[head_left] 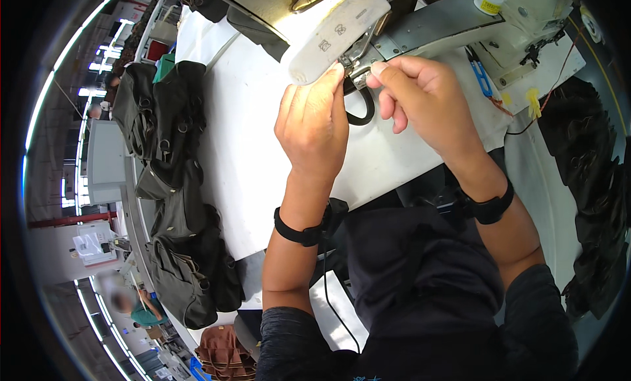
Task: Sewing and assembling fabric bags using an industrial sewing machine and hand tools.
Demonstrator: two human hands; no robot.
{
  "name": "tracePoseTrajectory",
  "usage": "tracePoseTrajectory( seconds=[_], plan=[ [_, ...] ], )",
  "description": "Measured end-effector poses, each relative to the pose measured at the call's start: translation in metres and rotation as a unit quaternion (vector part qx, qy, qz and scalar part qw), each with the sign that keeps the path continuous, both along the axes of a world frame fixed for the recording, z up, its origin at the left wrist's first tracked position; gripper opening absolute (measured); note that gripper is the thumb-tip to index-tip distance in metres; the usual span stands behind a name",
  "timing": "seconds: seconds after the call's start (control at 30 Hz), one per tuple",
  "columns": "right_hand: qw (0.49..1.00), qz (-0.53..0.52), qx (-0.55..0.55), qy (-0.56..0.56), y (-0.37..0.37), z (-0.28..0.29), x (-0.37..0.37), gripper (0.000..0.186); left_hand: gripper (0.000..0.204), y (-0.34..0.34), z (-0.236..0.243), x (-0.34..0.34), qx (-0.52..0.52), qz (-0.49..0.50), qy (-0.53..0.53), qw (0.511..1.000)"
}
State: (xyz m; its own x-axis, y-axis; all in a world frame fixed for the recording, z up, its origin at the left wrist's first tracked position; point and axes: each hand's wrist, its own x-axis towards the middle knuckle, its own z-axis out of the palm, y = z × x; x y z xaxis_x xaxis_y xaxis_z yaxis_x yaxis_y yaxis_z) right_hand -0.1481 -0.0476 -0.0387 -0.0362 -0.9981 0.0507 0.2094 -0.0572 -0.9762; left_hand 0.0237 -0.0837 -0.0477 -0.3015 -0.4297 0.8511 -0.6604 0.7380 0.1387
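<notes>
Both my hands are raised at the needle area of a sewing machine (338, 36) with a white head. My left hand (312, 121) has its fingers pressed together, their tips beside the presser foot, closed on a black strap (361, 120). The strap curves down in a loop between my two hands. On the other side, my right hand (427, 102) pinches thumb and forefinger together next to the metal parts by the foot. Whatever lies in that pinch is too small to make out. The strap's upper ends are hidden by fingers and machine.
Dark bags (177, 184) lie piled along the left side of the white table (243, 157). Blue thread snips (482, 75) and a small white bottle (490, 0) are at the machine's right. Dark material (582, 184) hangs at far right; a brown bag (225, 355) sits lower left.
</notes>
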Motion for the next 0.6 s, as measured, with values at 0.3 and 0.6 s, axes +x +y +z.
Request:
tracePoseTrajectory(
  seconds=[0.3,0.6],
  plan=[
    [0.993,-0.089,-0.075,0.033,-0.006,0.011,-0.016,0.026,0.02,0.001,-0.002,-0.003,0.003,0.004,0.0,1.0],
    [0.989,0.048,-0.054,0.129,-0.031,0.025,-0.019,0.029,0.021,-0.012,-0.014,-0.003,0.001,-0.025,0.064,0.998]
  ],
)
